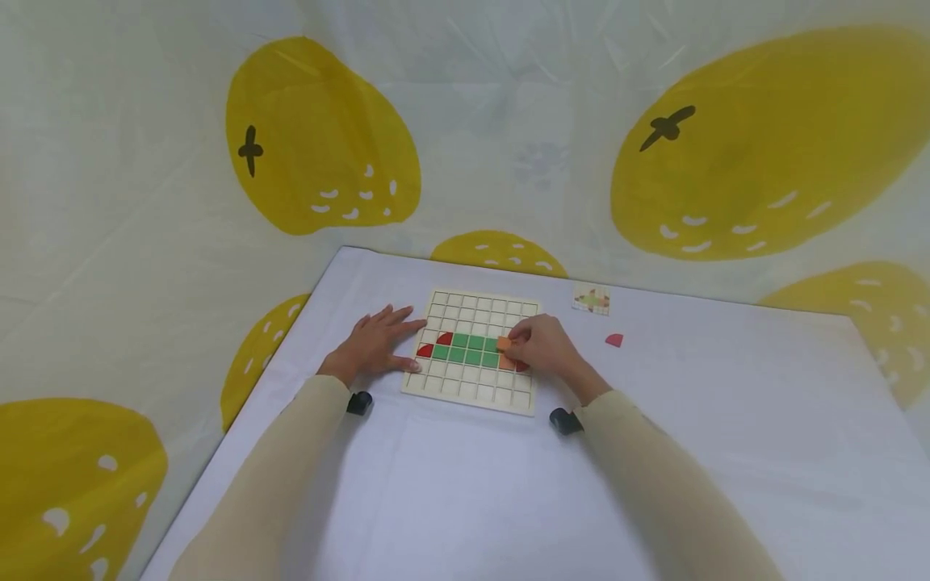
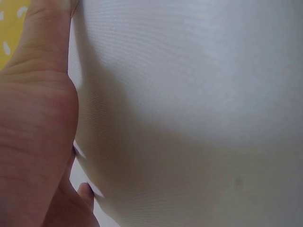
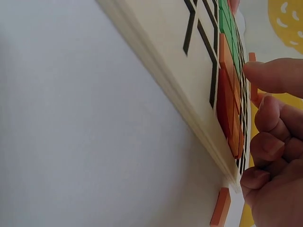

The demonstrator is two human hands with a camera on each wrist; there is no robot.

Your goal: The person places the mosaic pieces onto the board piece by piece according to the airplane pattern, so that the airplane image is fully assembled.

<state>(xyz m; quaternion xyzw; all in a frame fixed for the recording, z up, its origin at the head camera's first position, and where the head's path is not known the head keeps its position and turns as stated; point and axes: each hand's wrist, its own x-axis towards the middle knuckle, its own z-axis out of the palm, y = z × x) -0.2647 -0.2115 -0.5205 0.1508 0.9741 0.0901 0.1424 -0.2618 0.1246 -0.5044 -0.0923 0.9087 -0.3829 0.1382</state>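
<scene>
A pale wooden grid board (image 1: 468, 389) lies on the table, with green square tiles (image 1: 457, 354) in two rows across its middle. Red rounded tiles (image 1: 425, 350) sit at the rows' left ends, and an orange tile (image 1: 506, 361) fills a cell on the right. My right hand (image 1: 546, 347) pinches another orange square tile (image 3: 253, 75) between thumb and finger, tilted just over the board. My left hand (image 1: 372, 343) rests with spread fingers at the board's left edge; its thumb touches the board. In the left wrist view, the palm (image 2: 35, 142) hides the board.
A loose red rounded tile (image 1: 614, 340) lies on the table right of the board. Behind it, a small printed pattern card (image 1: 592, 298) lies near the back edge. The white-covered table (image 1: 450, 500) meets a curtain (image 1: 494, 145) with yellow fruit prints.
</scene>
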